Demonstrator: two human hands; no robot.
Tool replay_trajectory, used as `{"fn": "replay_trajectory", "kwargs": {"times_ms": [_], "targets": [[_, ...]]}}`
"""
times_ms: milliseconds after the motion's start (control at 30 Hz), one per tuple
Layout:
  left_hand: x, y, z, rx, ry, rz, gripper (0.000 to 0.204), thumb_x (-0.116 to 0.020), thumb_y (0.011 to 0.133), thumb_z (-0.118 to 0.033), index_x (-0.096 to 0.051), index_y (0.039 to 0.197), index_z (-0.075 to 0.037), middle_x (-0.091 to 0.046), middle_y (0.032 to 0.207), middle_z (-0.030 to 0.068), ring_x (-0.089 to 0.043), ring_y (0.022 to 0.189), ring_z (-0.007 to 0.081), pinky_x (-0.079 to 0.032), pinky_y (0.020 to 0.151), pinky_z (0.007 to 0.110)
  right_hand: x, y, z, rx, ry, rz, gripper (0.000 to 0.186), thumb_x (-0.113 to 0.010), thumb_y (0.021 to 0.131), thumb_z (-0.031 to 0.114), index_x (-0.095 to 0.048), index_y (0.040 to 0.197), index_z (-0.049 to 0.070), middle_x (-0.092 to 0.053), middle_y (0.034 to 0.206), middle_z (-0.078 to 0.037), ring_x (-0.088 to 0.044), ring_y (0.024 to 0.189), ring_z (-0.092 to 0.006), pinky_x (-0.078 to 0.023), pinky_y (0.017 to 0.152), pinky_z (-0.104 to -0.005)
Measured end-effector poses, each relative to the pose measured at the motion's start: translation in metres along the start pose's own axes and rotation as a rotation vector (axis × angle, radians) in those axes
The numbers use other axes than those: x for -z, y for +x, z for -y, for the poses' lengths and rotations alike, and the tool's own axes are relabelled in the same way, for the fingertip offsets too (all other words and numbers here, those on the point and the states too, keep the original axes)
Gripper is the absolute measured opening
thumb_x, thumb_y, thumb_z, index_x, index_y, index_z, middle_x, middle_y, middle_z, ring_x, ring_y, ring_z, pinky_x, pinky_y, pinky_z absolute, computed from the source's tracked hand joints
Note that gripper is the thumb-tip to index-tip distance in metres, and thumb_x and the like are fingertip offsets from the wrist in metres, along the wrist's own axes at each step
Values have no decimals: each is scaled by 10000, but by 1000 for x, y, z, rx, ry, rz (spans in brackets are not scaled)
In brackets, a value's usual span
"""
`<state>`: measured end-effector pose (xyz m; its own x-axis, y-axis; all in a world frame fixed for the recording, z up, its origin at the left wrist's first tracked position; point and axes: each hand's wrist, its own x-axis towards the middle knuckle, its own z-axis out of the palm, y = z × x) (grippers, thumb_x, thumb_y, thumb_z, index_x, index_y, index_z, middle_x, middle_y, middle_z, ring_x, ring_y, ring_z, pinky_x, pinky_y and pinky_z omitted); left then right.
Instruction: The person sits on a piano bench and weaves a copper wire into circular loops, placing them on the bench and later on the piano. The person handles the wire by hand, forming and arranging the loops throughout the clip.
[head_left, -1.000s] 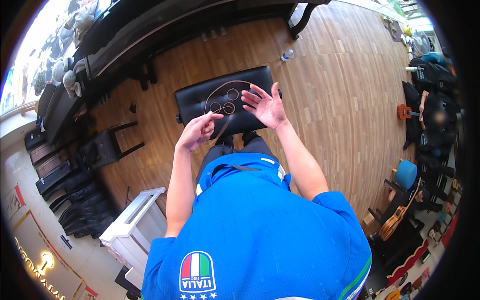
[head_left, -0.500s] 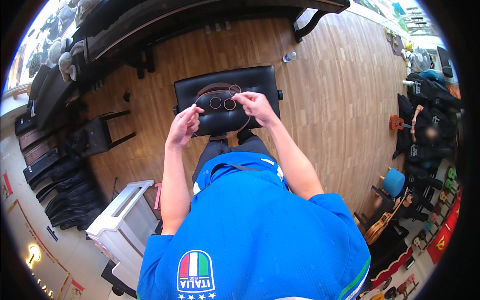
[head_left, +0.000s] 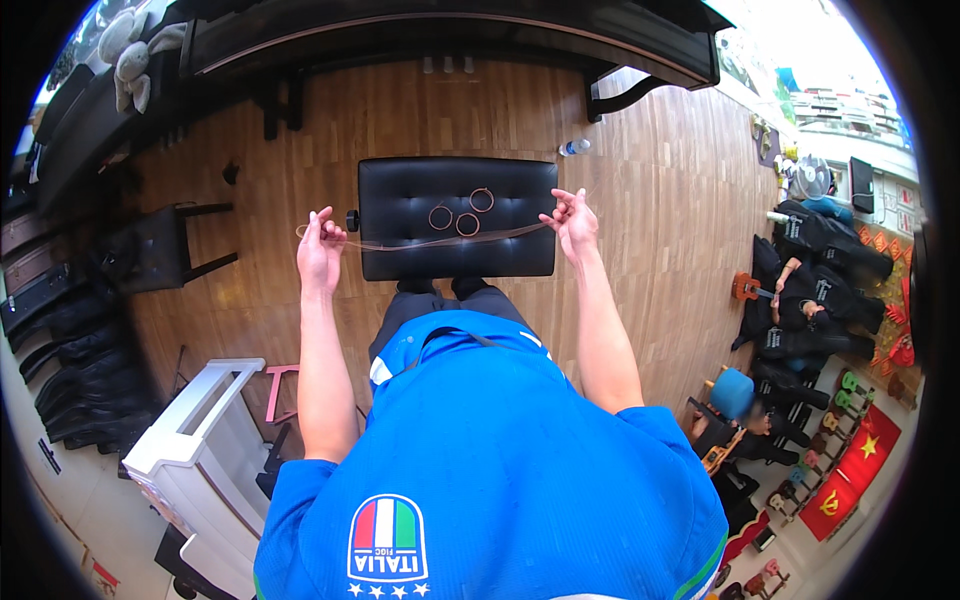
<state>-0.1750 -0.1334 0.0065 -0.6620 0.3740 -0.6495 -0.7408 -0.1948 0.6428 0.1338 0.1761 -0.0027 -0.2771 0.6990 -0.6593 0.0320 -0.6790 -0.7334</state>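
Left hand (head_left: pixel 320 252) (10 o'clock) and right hand (head_left: pixel 576 226) (2 o'clock) are pinching thin strand (head_left: pixel 440 243) | now parting wider, so strand is straightening

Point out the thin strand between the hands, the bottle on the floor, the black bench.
Thin strand (head_left: pixel 490 237): head view, along its stretched span.
Bottle (head_left: pixel 574 147): head view, its side.
Black bench (head_left: pixel 408 184): head view, bare seat padding.

blown-out white light pours in beyond the far right corner of the bench (head_left: pixel 388 262), paling the floor (head_left: pixel 632 84) there; beyond its left edge the floor dims. the thin strands (head_left: pixel 500 236) look faint, fisheye distortion bends the piano (head_left: pixel 450 38), and black vignetting swallows the corners.
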Motion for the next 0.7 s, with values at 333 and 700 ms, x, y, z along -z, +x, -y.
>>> {"fn": "replay_trajectory", "kwargs": {"times_ms": [333, 700], "targets": [[123, 56, -27, 98, 208, -88, 288, -661, 986, -305, -681, 1150, -69, -539, 703, -64, -503, 612, 42, -468, 601, 204, 59, 29, 7, -131, -125, -139, 507, -392, 1058, 513, -594, 1035, 49, -402, 627, 40, -421, 542, -93, -538, 691, -335], [147, 89, 26, 241, 158, -19, 328, -600, 1015, -193, -576, 1277, 2, -668, 1225, 121, -668, 1046, 180, -563, 927, 324, 2, 39, -5, -85, -134, 29, 296, -640, 994, 241, -618, 1187, 18, -703, 1043, -94, -696, 985, -225, -567, 879, -367]]}}
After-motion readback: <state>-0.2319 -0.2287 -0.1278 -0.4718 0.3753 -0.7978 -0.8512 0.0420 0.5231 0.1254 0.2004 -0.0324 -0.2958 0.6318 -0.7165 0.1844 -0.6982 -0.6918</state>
